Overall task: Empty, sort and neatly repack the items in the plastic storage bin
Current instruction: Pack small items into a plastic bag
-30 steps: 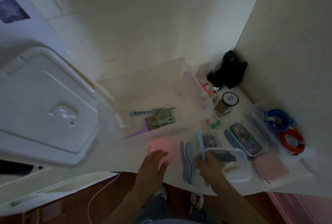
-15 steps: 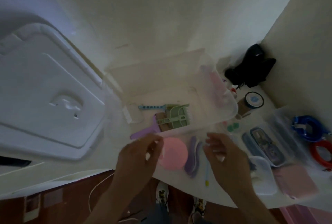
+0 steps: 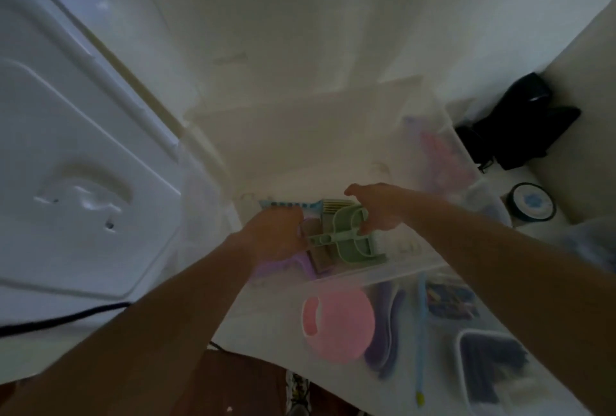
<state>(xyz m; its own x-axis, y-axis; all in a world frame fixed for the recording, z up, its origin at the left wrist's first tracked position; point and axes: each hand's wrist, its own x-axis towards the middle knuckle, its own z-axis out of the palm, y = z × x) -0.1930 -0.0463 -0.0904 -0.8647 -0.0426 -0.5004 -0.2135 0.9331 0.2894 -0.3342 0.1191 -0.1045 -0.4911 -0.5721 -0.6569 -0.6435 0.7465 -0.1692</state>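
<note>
The clear plastic storage bin stands open at the middle, against the wall. Both my arms reach down into it. My right hand pinches the top edge of a green plastic dustpan-shaped piece lying on the bin floor. My left hand lies on the pile beside it, over a purple flat piece and a brown item; its fingers are hidden. A light blue comb-like strip sticks out behind the hands.
The bin's white lid leans at the left. In front of the bin lie a pink round item, purple pieces, a thin blue stick and a clear box of dark items. A black device and a tape roll sit at the right.
Both hands have left the table's front edge and gone forward into the bin. The right hand has taken the green piece; the left has landed on the pile.
</note>
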